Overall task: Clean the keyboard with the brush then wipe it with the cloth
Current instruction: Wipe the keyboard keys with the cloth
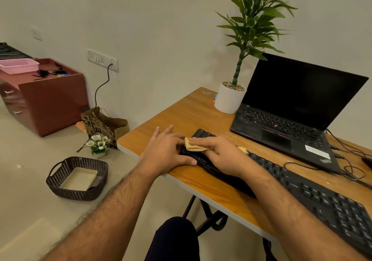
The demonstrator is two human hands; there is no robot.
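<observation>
A long black keyboard (314, 192) lies diagonally across the wooden table (181, 111). My right hand (219, 156) lies flat on a folded tan cloth (192, 147) and presses it onto the keyboard's left end. My left hand (167, 152) rests on the table at that same end, its fingers straight and its thumb against the keyboard's front edge. No brush is in view.
An open black laptop (291, 107) and a white potted plant (229, 97) stand behind the keyboard. Cables (350, 170) trail at the right. On the floor sit a dark woven basket (77, 178), small flowers (98, 144) and a paper bag (104, 125).
</observation>
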